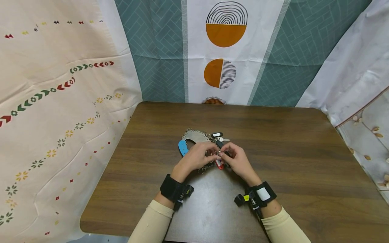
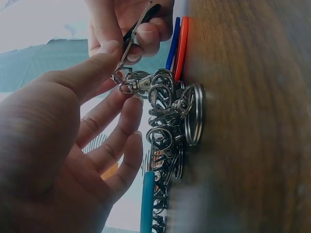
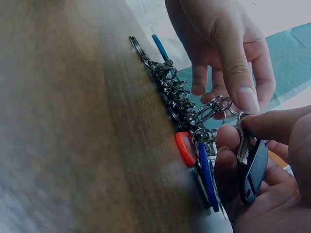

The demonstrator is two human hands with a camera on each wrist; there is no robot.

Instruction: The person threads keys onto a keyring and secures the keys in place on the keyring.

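My left hand (image 1: pixel 197 156) pinches a small metal ring (image 2: pixel 117 75) between thumb and forefinger; its other fingers are bent beside the chain. The right hand (image 1: pixel 238 161) holds a silver key (image 3: pixel 244 145) together with a black key tag (image 3: pixel 253 175), close against the left fingertips. A bunch of linked split rings and clasps (image 2: pixel 163 104) lies on the table beside both hands. Hanging from it are a red tag (image 3: pixel 185 148), a dark blue tag (image 3: pixel 208 177) and a light blue tag (image 1: pixel 183 147). Fingers partly hide where key and ring meet.
The brown wooden table (image 1: pixel 285 145) extends around the hands. On it, behind the hands, lie another black tag with a white label (image 1: pixel 217 134), more keys (image 1: pixel 223 139) and a grey curved piece (image 1: pixel 196 135). Patterned cloths (image 1: pixel 158 67) hang behind and at both sides.
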